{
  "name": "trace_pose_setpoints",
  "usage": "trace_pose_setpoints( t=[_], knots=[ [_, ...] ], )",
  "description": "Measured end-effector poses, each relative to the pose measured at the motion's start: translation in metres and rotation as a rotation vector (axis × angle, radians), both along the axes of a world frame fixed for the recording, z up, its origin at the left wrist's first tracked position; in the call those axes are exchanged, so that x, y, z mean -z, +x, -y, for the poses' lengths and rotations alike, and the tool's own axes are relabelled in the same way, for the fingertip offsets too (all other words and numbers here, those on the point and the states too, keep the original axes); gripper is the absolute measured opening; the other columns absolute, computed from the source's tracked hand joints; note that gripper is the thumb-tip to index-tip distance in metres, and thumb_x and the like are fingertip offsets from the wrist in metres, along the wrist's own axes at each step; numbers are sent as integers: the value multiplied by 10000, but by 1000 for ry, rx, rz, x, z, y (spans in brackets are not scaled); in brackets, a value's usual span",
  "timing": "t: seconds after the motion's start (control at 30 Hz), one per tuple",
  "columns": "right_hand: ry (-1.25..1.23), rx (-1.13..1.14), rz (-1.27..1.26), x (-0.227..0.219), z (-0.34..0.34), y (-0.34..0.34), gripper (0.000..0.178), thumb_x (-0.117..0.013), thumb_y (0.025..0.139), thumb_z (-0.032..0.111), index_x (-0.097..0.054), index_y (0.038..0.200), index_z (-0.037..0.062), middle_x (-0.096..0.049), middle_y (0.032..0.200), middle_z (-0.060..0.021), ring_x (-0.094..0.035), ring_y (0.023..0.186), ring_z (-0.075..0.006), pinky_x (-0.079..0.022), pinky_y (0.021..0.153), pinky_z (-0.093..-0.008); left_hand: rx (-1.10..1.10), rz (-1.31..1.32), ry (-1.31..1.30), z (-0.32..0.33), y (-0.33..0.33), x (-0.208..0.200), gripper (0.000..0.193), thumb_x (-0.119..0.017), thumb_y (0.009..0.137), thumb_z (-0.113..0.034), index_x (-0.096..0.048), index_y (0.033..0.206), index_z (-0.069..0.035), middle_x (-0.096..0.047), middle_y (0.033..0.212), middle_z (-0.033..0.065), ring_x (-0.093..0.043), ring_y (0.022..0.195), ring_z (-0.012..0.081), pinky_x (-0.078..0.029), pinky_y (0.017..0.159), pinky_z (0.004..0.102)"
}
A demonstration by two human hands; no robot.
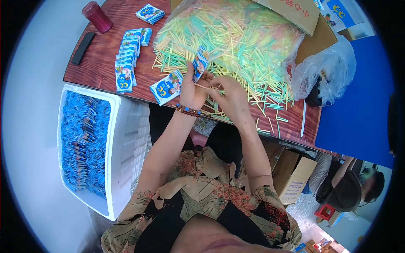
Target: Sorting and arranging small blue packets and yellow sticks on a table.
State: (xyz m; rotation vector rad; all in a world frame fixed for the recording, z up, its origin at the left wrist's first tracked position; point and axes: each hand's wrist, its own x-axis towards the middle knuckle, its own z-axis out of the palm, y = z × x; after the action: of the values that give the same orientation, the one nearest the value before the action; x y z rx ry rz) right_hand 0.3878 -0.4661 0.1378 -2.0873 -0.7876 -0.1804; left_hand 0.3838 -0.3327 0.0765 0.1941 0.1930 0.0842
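My left hand [194, 89], with a beaded bracelet at the wrist, holds a small blue-and-white packet [200, 64] upright between thumb and fingers. Close beside it, my right hand [231, 97] is closed in a pinch on a thin pale stick [201, 86], which reaches toward the left palm. Just left of my left wrist, another blue-and-white packet [166, 87] lies at the table's edge. Behind both hands spreads a large heap of thin yellow, green and pink sticks [236, 38], partly under clear plastic, with loose ones spilling toward me.
An overlapping row of packets [125, 76] lies at left, near a red cup [97, 17] and a black bar [83, 48]. A white crate [110, 156] full of blue packets stands below. Right are a cardboard box [314, 46] and a plastic bag [333, 67]; a person [350, 185] sits lower right.
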Motion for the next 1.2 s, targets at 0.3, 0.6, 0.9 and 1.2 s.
trace_pose_setpoints(
  t=[0.3,0.6,0.9,1.2],
  knots=[
    [307,-52,-296,17,10,-12,93,-658,850,21,-637,937,-8,-585,788,-38,-534,704,-87,-421,613,-232,20,88,-118,-5,-9,-10,319,-552,944,-415,-611,1035,-115,-661,885,44,-618,823,194,-524,749,379],
    [219,54,-30,-75,20,4,34,-666,835,-7,-634,844,-7,-561,752,3,-461,628,-42,-371,570,-200,-9,138,-149,-1,-19,-10,300,-554,962,-312,-582,1142,-73,-652,1097,50,-625,984,175,-525,849,370],
    [-309,-143,258,-99,-4,30,104,-672,819,97,-606,833,18,-573,768,-91,-562,610,-254,-442,554,-340,-147,19,133,-8,-32,-7,230,-545,973,-239,-585,1113,-61,-650,1088,35,-630,989,151,-519,869,337],
    [-282,-241,191,-77,-19,41,85,-626,840,50,-636,923,35,-629,803,-102,-645,722,-250,-497,622,-331,-159,-6,91,-14,-36,-13,244,-552,969,-266,-576,1107,-67,-645,1096,51,-632,997,179,-517,859,355]
  ],
)
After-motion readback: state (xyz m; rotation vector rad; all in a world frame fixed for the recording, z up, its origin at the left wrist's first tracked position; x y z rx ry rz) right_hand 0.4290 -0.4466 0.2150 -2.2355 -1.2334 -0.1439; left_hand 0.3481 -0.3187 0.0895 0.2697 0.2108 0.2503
